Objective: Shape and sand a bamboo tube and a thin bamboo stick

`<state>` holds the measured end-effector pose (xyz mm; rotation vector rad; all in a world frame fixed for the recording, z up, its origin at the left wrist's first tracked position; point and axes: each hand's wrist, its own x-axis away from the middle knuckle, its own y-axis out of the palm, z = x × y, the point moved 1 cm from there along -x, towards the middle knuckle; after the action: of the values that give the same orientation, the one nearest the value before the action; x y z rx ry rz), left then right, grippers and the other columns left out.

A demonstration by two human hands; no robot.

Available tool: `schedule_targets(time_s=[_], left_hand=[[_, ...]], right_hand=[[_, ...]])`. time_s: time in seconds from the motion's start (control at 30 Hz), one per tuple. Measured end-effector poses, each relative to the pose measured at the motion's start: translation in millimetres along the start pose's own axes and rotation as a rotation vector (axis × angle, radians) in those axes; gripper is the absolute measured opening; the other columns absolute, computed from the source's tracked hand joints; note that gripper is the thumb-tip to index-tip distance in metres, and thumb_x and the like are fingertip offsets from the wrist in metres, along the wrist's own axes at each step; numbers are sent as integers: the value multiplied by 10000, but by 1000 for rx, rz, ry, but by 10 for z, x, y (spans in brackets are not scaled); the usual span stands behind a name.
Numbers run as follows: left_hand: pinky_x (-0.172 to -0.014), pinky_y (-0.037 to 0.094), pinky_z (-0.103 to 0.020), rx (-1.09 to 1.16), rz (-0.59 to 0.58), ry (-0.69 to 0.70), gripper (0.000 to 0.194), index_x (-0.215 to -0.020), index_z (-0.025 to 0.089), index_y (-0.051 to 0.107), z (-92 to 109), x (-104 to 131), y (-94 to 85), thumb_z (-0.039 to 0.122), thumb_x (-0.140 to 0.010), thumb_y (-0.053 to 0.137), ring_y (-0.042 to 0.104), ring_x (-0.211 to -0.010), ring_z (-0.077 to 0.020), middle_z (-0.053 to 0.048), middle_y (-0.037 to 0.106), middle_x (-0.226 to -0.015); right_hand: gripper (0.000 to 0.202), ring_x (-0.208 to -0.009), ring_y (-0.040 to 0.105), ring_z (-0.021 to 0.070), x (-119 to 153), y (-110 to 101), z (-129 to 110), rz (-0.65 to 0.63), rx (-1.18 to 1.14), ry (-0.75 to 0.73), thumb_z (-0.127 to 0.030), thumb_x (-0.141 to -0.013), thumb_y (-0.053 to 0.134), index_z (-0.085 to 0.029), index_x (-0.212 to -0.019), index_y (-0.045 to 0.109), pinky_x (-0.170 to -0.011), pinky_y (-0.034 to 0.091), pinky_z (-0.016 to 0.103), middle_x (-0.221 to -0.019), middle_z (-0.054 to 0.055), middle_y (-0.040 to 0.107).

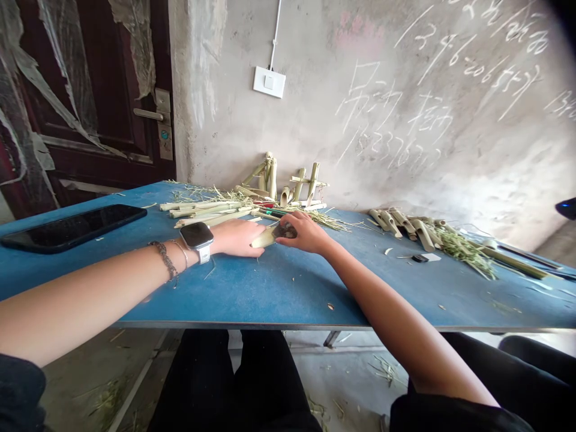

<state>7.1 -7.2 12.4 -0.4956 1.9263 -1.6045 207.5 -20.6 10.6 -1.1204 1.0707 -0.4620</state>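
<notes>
My left hand (237, 236), with a watch on its wrist, is closed on the left end of a short pale-green bamboo piece (264, 239) low over the blue table. My right hand (303, 231) is closed at the other end, its thumb and fingers around a dark, brownish object (287, 230) whose kind I cannot make out. That object touches or overlaps the bamboo piece. Just beyond my hands lies a pile of pale cut stalks (202, 210), with thin shavings around it.
A small bamboo frame (311, 183) and a bundle of upright stalks (269, 174) stand by the wall. A black phone (74, 227) lies at the left of the blue table (252, 300). More bamboo pieces (420, 233) and green shavings (465, 249) lie at the right.
</notes>
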Motion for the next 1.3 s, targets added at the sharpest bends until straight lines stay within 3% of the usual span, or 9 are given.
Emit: schedule_targets(time_s=[0.07,0.17,0.47,0.67,0.73,0.97,1.03,1.2,1.3], left_hand=[[-471,314,-263,9,-2,-8,320,-926,191,520,2,4,-2,451,-747,468,529,-577,-167,-37,597,-802],[-468,307,-259,12,8,-13,312,-916,189,517,5,8,-2,445,-744,471,518,-569,-159,-40,596,-806],[-524,356,-283,-16,13,24,329,-980,194,509,-6,-11,15,436,-776,421,559,-652,-198,-48,603,-824],[-493,331,-273,-26,1,9,337,-949,188,509,-27,-16,31,461,-767,432,538,-631,-186,-47,590,-831],[-489,324,-269,-19,3,10,331,-928,187,509,-30,-17,34,464,-766,430,534,-625,-180,-45,585,-821],[-496,331,-273,-39,17,25,314,-946,174,508,5,-5,4,421,-772,423,557,-646,-196,-51,592,-805],[-498,336,-270,-29,7,16,318,-950,169,511,9,-5,-1,420,-770,433,556,-649,-190,-54,595,-817],[-495,343,-274,-33,7,16,329,-919,171,519,9,-14,-5,449,-754,460,545,-638,-186,-62,597,-844],[-499,345,-271,-35,8,16,338,-925,168,523,16,-10,-11,452,-751,464,549,-638,-183,-61,599,-837]], right_hand=[[374,-944,493,232,12,11,84,3,26,104,-476,-721,596,-208,-975,531,-777,412,361,-986,88,518],[372,-960,488,237,20,35,119,13,25,126,-474,-724,592,-203,-970,527,-793,407,370,-1005,93,518],[385,-917,470,205,-6,43,-172,23,-57,-164,-477,-729,592,-214,-1000,516,-799,401,342,-957,61,496],[370,-958,481,235,7,83,123,38,-4,93,-484,-740,569,-210,-984,522,-780,405,369,-998,87,507],[364,-958,481,234,12,104,148,44,-8,107,-480,-749,557,-204,-983,518,-785,403,374,-995,89,512],[359,-935,469,209,-16,92,-200,58,-85,-143,-481,-741,570,-216,-977,520,-810,398,351,-929,56,491],[356,-938,470,211,-15,86,-166,60,-73,-99,-478,-738,573,-220,-978,523,-805,401,354,-940,58,489],[369,-943,468,241,28,106,158,75,-22,200,-518,-733,551,-214,-942,538,-800,405,407,-944,78,492],[371,-941,466,241,34,116,178,74,-33,210,-518,-726,560,-214,-938,534,-818,400,416,-933,74,486]])
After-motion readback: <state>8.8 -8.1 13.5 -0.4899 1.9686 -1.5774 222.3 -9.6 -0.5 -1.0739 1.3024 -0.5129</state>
